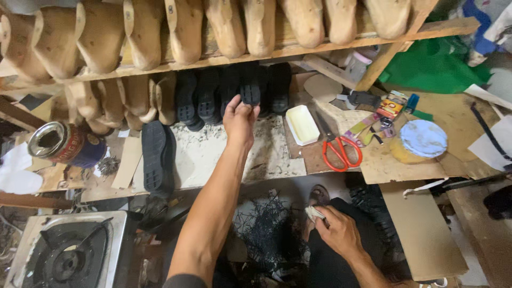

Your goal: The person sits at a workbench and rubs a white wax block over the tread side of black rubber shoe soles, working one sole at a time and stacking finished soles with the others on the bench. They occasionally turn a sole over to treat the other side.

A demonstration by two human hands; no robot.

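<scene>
Wooden shoe lasts [186, 29] cut off by top edge. Gas stove [66, 253] cropped at bottom-left. Small pale object [313, 213] in right hand [338, 232] mostly covered (identity unclear). Black soles [213, 93] shadowed under shelf [277, 52].

Dim, even light (edges bowed), slightly soft

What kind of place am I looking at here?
Likely a small shoemaker's workshop: wooden shoe lasts fill the shelf, black rubber soles stand below, and the left hand grips one sole.
</scene>
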